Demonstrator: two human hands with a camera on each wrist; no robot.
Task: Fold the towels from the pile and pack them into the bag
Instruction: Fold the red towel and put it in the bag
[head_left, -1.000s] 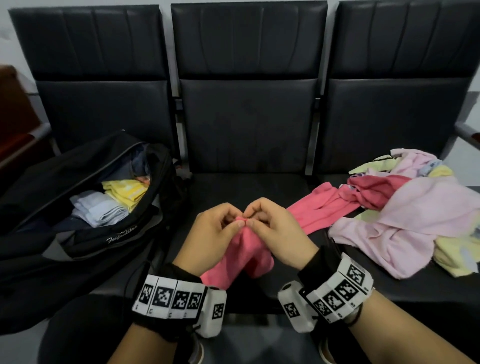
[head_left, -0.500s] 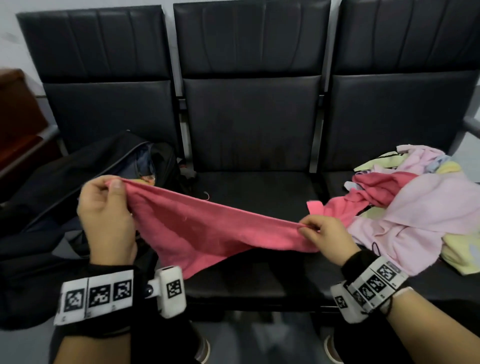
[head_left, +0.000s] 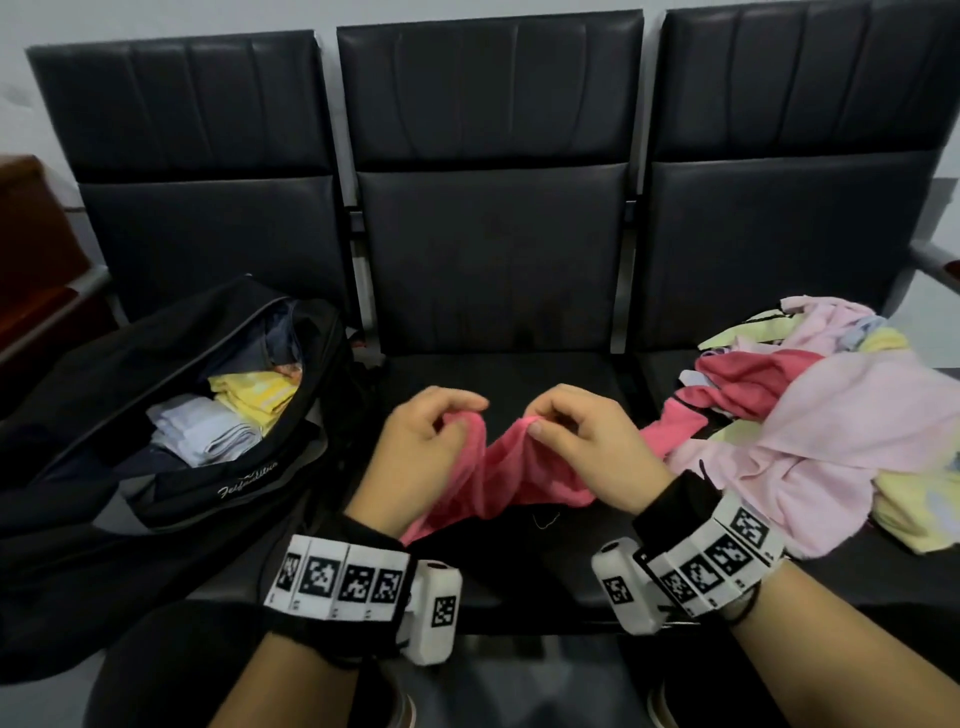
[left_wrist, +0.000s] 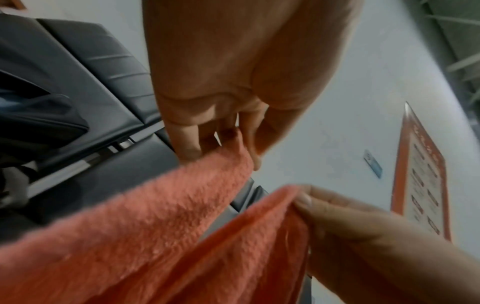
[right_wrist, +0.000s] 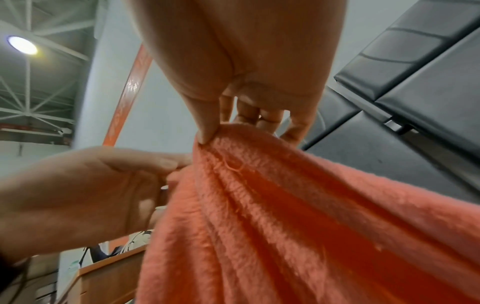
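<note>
- Left hand (head_left: 415, 447) curled on the upper edge of a pink towel (head_left: 511, 467), cloth caught between thumb and fingers; same hold seen from below in the left wrist view (left_wrist: 228, 86).
- Right hand (head_left: 587, 441) pinching the same edge between thumb and forefinger, close beside the left hand, the two nearly touching; thumb pressed onto the fuzzy hem in the right wrist view (right_wrist: 233, 67).
- Towel (right_wrist: 285, 216) drooping from both hands in a bunched sag toward the wrists, above the middle seat (head_left: 493, 374) of the black seating row.
- Left of the left hand: an open black bag (head_left: 156, 457) lying on the neighbouring seat, with a folded white towel (head_left: 202, 434) and a folded yellow towel (head_left: 254, 392) inside, side by side.
- Right of the right hand: a loose pile of towels (head_left: 831, 431) on the far seat, pale pink on top, darker pink and yellow among it; one pink piece trailing from the pile toward the right hand.
- Marker-printed bands (head_left: 337, 577) strapped around both wrists.
</note>
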